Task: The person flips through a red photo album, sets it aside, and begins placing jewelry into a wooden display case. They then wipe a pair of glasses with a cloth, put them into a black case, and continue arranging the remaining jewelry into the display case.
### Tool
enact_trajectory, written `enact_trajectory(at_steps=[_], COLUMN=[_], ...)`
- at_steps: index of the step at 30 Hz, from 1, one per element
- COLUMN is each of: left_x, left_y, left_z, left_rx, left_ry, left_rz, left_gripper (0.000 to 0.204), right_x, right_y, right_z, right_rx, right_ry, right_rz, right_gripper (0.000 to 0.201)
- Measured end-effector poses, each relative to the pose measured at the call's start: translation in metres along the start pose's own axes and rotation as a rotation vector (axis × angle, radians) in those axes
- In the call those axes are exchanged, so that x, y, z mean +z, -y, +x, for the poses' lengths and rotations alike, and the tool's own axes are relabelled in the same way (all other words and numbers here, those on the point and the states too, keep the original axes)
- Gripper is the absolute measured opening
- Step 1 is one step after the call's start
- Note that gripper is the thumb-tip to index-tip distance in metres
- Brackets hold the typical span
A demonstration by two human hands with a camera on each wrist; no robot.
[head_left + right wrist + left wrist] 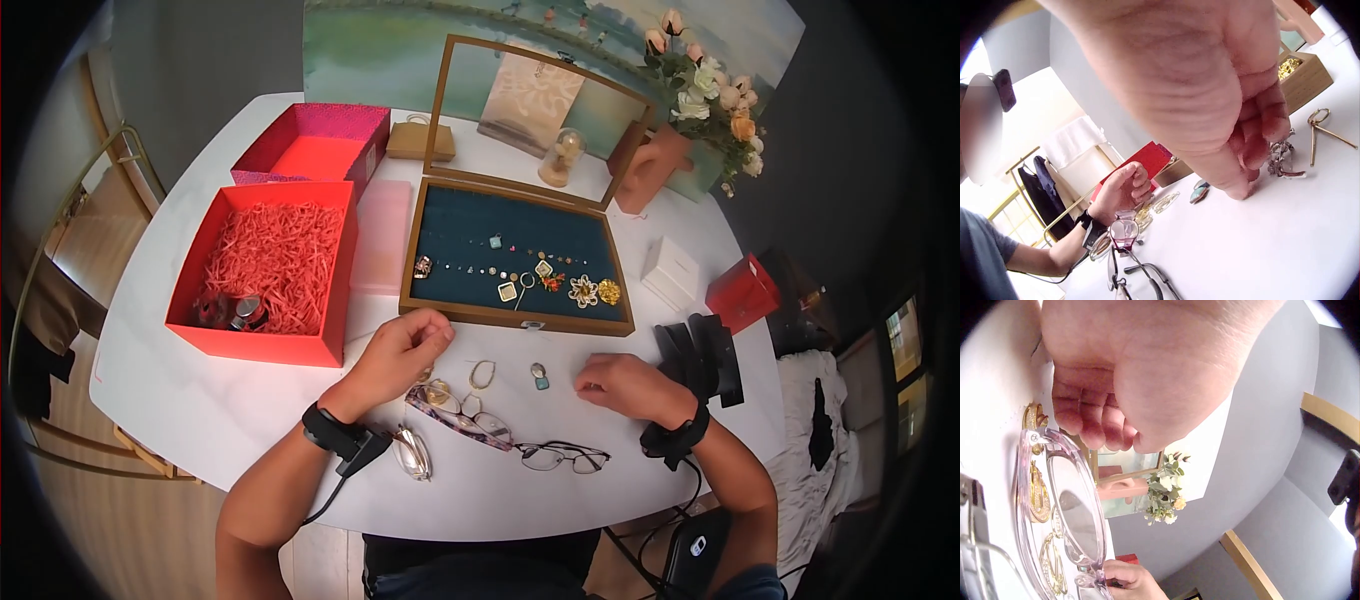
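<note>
Right hand point(635, 385) curls low over one white table point(470, 505), silver jewelry point(1281, 157) at its fingertips; whether it grips cannot be told. Left hand point(395, 360) curls loosely, visibly holding nothing. A light pinch at the jewelry's edge should serve best. Counted: one display case point(450, 210), one paper-filled red box point(270, 345), at least two pairs of glasses point(545, 458), one turquoise piece point(542, 383) outside the case.

A matte grey wall point(240, 50) stands behind the white rounded tabletop point(480, 510). Pale wooden floor point(135, 510) lies left of it.
</note>
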State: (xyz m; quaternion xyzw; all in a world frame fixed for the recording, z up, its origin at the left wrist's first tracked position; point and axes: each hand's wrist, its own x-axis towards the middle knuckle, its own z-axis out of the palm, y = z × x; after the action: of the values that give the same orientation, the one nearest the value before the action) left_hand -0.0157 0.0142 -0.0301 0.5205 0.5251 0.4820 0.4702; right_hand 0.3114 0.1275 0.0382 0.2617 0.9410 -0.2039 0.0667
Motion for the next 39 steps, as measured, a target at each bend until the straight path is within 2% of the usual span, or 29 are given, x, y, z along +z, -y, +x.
enact_trajectory(at_steps=[2,4,5,6,8,12,16,18,25,30,34,37,39], left_x=[0.002,0.002,0.003,0.003,0.002,0.002,0.001,0.000,0.000,-0.004,-0.001,0.000,0.000], left_y=[0.002,0.003,0.003,0.003,0.001,0.001,0.002,0.002,-0.001,-0.004,-0.001,0.002,0.002], left_z=[0.000,0.000,0.000,0.000,0.000,0.000,0.001,0.001,0.000,-0.001,0.000,0.001,0.001], left_rx=[0.043,0.051,0.061,0.062,0.030,0.034,0.059,0.060,0.065,0.008,0.033,0.064,0.068], left_ry=[-0.039,-0.044,-0.042,-0.040,-0.031,-0.036,-0.049,-0.052,-0.063,-0.005,-0.030,-0.054,-0.052], left_rz=[-0.059,-0.053,-0.047,-0.048,-0.051,-0.042,-0.027,-0.020,-0.025,0.019,-0.009,-0.020,-0.020], left_gripper=[0.018,0.018,0.018,0.018,0.018,0.018,0.018,0.018,0.017,0.013,0.016,0.018,0.018], right_x=[-0.007,-0.018,-0.024,-0.032,-0.041,-0.057,-0.058,-0.059,-0.064,-0.064,-0.065,-0.070,-0.074], right_y=[0.004,0.003,-0.004,-0.005,-0.023,-0.061,-0.091,-0.098,-0.098,-0.102,-0.103,-0.098,-0.093], right_z=[0.002,0.005,0.009,0.013,0.026,0.058,0.085,0.094,0.108,0.113,0.114,0.110,0.107], right_rx=[0.002,0.035,-0.037,0.063,0.067,0.104,0.128,0.144,0.182,0.105,0.054,0.076,0.165], right_ry=[0.014,-0.097,-0.157,-0.179,-0.293,-0.417,-0.446,-0.466,-0.408,-0.358,-0.338,-0.259,-0.237], right_rz=[0.004,0.182,0.163,0.239,0.332,0.302,0.142,-0.029,-0.228,-0.405,-0.387,-0.307,-0.178], right_gripper=[0.012,0.010,0.008,0.006,0.007,0.011,0.014,0.016,0.029,0.032,0.032,0.034,0.035])
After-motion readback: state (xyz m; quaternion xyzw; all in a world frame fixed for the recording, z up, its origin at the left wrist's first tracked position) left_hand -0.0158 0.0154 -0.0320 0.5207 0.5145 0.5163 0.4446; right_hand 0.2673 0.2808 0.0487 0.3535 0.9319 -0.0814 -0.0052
